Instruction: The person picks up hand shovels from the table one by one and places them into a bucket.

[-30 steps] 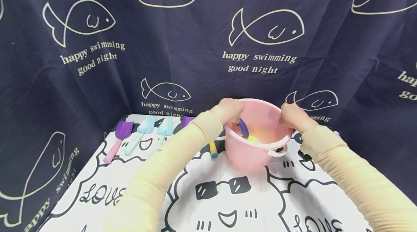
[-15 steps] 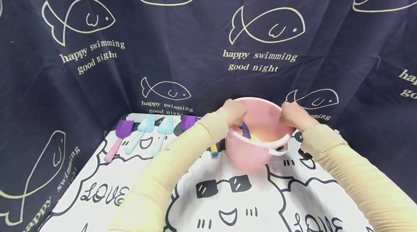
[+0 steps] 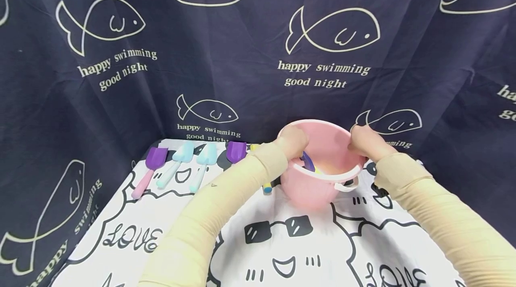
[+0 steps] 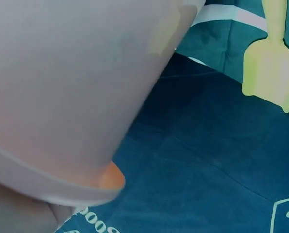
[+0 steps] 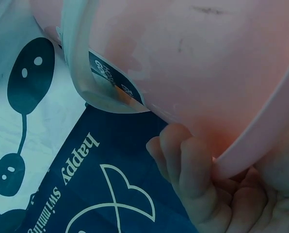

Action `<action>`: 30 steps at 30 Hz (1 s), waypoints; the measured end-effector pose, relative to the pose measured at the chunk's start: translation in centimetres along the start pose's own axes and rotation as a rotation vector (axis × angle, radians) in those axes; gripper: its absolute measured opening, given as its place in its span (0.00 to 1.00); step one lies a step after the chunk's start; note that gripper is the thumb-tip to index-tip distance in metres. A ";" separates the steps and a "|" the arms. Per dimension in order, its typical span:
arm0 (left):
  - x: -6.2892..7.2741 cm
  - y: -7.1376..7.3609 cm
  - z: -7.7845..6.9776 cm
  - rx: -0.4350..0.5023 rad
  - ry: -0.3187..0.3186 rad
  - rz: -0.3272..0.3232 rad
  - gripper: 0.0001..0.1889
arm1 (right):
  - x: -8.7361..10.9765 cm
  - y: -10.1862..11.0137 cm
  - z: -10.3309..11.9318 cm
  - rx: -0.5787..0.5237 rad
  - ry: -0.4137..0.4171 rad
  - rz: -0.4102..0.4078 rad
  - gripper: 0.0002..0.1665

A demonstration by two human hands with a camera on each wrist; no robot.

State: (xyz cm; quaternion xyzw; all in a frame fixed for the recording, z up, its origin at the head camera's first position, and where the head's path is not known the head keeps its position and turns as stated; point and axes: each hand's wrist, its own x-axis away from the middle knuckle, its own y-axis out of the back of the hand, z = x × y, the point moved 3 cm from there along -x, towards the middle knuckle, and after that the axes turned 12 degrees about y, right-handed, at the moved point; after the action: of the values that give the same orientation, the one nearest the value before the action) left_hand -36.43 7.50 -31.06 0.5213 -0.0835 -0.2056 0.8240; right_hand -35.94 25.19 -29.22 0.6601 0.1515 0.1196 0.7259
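A pink bucket point(image 3: 308, 186) with white side handles stands on the patterned cloth. My right hand point(image 3: 370, 143) grips its right rim; the right wrist view shows that hand's point(image 5: 207, 184) fingers curled round the rim. My left hand point(image 3: 294, 141) reaches over the left rim, its fingers hidden inside. A curved blue piece point(image 3: 308, 161) with yellow below it shows in the bucket, right at the left hand, which appears to hold it. Its full shape is hidden. In the left wrist view, the bucket's wall point(image 4: 72, 87) covers most of the left hand point(image 4: 21, 213).
Left of the bucket lie a purple shovel point(image 3: 156, 157) with a pink handle, two light blue shovels point(image 3: 183, 152), another purple shovel point(image 3: 235, 152), and a yellow shovel point(image 4: 271, 73) partly covered by the left arm. A dark fish-print curtain point(image 3: 250, 54) hangs behind.
My left hand has shifted slightly right and down into the bucket, the blue piece moving along with it. The right hand stays on the rim, and the bucket barely moves.
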 end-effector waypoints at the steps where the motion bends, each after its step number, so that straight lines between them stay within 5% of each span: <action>1: 0.0 0.0 -0.1 0.005 -0.002 0.005 0.06 | 0.0 0.0 0.0 -0.003 -0.003 0.000 0.12; 8: 0.2 -0.6 -0.7 0.080 0.005 0.042 0.04 | -0.1 -0.3 -0.1 0.010 0.011 -0.001 0.13; 30: 0.0 -0.9 -1.0 0.032 -0.004 0.088 0.08 | 0.2 -0.2 -0.1 -0.009 0.020 -0.015 0.09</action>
State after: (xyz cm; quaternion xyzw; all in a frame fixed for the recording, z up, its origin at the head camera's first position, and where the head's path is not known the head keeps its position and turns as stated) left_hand -36.35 7.99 -32.25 0.5297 -0.1113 -0.1690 0.8237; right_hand -35.86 25.35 -29.39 0.6546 0.1631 0.1214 0.7281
